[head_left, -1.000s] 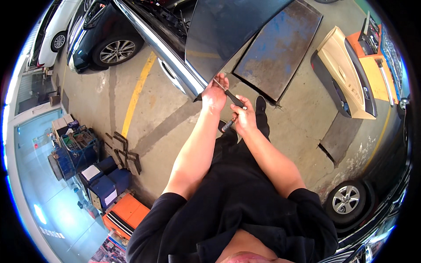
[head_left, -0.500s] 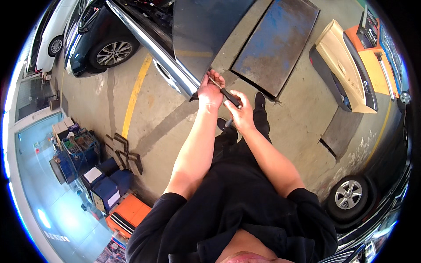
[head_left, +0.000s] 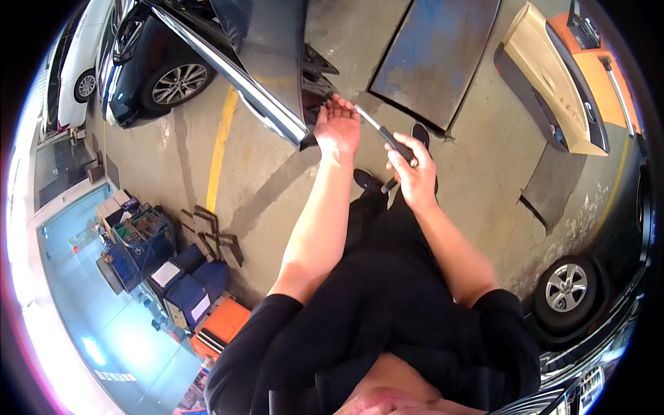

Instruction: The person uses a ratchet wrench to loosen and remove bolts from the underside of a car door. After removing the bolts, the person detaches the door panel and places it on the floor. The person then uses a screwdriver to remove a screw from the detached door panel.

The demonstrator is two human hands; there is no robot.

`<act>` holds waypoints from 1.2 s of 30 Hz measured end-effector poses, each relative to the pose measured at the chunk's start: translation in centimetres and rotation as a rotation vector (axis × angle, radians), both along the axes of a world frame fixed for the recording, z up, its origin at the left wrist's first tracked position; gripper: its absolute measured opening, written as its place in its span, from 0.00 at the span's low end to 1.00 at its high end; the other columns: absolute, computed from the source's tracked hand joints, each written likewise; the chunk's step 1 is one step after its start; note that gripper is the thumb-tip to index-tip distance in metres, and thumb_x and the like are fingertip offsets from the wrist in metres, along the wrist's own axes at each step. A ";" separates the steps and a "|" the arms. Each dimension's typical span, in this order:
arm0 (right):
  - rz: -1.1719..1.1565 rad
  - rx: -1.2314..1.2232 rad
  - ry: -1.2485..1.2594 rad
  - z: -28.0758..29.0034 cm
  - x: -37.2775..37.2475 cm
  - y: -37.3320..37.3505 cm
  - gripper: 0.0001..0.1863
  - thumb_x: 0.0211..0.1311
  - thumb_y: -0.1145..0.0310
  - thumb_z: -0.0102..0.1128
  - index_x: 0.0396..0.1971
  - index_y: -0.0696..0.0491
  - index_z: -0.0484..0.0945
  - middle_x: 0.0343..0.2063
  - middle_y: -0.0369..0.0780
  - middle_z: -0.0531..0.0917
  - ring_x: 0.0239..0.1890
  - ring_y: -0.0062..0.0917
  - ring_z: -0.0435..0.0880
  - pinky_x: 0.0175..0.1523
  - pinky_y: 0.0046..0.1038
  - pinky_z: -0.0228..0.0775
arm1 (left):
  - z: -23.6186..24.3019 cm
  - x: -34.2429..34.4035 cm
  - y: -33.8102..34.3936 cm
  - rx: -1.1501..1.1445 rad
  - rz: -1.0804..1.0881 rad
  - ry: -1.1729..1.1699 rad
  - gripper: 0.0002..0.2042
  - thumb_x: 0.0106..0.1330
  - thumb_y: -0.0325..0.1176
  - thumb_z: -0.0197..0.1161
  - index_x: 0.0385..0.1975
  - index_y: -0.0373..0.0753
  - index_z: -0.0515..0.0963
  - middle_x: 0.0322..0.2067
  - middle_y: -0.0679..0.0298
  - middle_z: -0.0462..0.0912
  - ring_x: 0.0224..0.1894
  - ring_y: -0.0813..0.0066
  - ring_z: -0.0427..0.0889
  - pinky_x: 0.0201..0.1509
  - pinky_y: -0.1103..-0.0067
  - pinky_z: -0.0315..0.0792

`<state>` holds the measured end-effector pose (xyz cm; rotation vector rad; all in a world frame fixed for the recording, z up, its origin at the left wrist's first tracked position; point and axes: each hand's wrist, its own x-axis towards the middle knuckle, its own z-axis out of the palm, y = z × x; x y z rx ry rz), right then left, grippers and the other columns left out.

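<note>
My right hand [head_left: 415, 166] is closed around a screwdriver [head_left: 394, 142] with a black handle. Its bright metal shaft points up and left, the tip close to my left fingers. A short dark rod end [head_left: 389, 185] juts out below that hand; whether it belongs to a second tool I cannot tell. My left hand [head_left: 339, 124] is palm up with fingers spread, holding nothing visible. It lies against the edge of a dark car door [head_left: 273, 62], which has a bright trim strip along its left side. Behind the fingers, a loose black flap [head_left: 318, 72] shows at the door edge.
A blue-worn metal plate [head_left: 432, 62] lies in the floor ahead. At right, a beige door trim panel [head_left: 546, 76] leans by an orange cart [head_left: 609, 83]. A wheel [head_left: 566, 290] stands at lower right. Brackets [head_left: 211, 235] and blue bins [head_left: 187, 283] are at left.
My right hand has drawn back to the right, taking the screwdriver tip out of my left hand. The left hand has opened, palm up. The black flap now shows at the door edge.
</note>
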<state>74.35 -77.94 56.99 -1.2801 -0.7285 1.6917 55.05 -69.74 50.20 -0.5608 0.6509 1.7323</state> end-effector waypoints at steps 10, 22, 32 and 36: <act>-0.013 -0.020 0.005 0.0 0.6 -0.1 0.20 0.73 0.75 0.63 0.62 0.57 0.76 0.47 0.41 0.87 0.33 0.15 0.83 0.26 0.16 0.67 | -0.1 0.1 0.2 0.092 0.037 -0.014 0.11 0.82 0.33 0.49 0.39 0.35 0.76 0.39 0.60 0.82 0.40 0.68 0.79 0.49 0.72 0.78; -0.053 -0.014 0.055 -0.3 0.8 0.0 0.20 0.73 0.75 0.64 0.62 0.57 0.76 0.46 0.39 0.87 0.31 0.14 0.82 0.26 0.16 0.65 | -1.3 -0.3 0.1 0.112 0.022 -0.035 0.09 0.76 0.29 0.50 0.34 0.36 0.76 0.30 0.65 0.80 0.31 0.76 0.78 0.38 0.78 0.78; 0.046 -0.103 0.005 -2.2 0.5 1.2 0.20 0.71 0.71 0.68 0.60 0.57 0.79 0.36 0.35 0.86 0.26 0.12 0.78 0.26 0.16 0.64 | -2.7 -2.9 -6.4 -0.103 -0.392 0.224 0.03 0.68 0.23 0.66 0.37 0.34 0.78 0.38 0.59 0.84 0.35 0.78 0.82 0.42 0.84 0.82; 0.029 -0.169 0.138 -5.6 -2.8 1.5 0.19 0.70 0.68 0.70 0.57 0.54 0.81 0.30 0.31 0.84 0.20 0.10 0.69 0.22 0.18 0.58 | -2.7 -4.6 -10.0 -0.196 -0.619 0.411 0.03 0.72 0.26 0.66 0.39 0.40 0.78 0.37 0.64 0.82 0.35 0.79 0.79 0.41 0.84 0.78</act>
